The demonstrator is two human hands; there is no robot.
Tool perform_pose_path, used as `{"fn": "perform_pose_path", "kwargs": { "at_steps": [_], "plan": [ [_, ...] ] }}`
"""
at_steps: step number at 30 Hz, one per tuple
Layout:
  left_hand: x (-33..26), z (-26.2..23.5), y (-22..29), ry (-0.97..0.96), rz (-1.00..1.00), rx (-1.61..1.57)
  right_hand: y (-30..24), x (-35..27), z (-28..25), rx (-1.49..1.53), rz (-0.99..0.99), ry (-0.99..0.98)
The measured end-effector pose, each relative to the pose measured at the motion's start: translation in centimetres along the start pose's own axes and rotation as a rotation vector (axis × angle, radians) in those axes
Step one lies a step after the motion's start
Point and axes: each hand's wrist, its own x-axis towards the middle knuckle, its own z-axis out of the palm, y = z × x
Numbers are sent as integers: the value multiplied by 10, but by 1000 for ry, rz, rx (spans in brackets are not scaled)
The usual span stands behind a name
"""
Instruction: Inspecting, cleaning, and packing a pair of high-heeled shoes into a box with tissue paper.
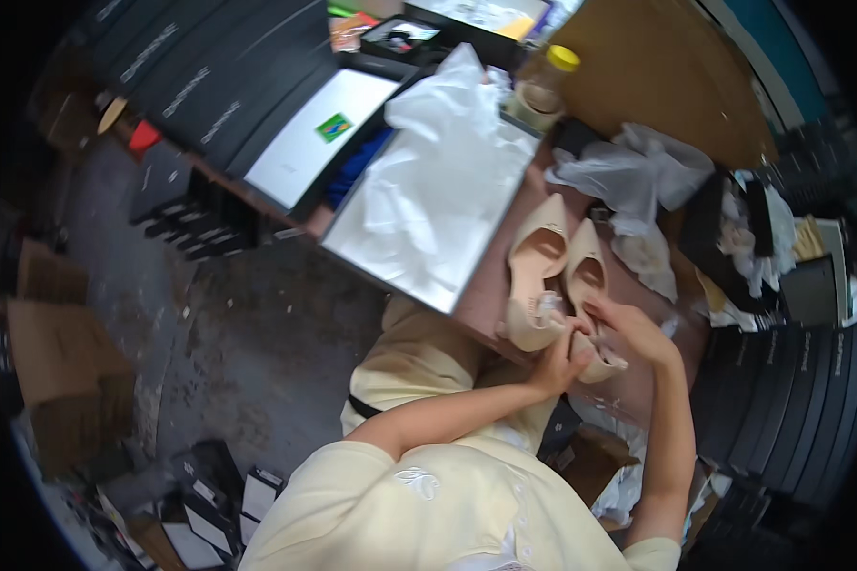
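shirt (352, 504): pale yellow; 1 white embroidered motif, no lettering i can make out.
left hand (556, 364): grasping the back end of the right-hand shoe (585, 262).
right hand (630, 328): pinching that same shoe beside its opening; thumb partly hidden.
2 shoes: beige, pointed, side by side at the near edge of the counter (482, 303).
good handling: i'd steady the heel with 1 hand, work with light fingertips and avoid creasing the pale upper.
left-hand shoe (527, 262): insole mark, too blurred to read.
open box (428, 303): white paper over it.
white-topped box (290, 157): 1 green sticker (334, 127), faint print.
black boxes (200, 71): pale lettering repeated on their sides.
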Motion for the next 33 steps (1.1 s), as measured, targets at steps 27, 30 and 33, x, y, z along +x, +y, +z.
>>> {"fn": "perform_pose_path", "kwargs": {
  "at_steps": [27, 30, 33],
  "plan": [
    [25, -104, 79, 148, -669, -433, -21, -173, 74, 836, -376, 846],
    [39, -110, 61, 84, -675, -465, -22, -180, 65, 998, -400, 718],
    [50, -115, 54, -95, -701, -554, -34, -180, 69, 1100, -372, 712]
  ]
}}
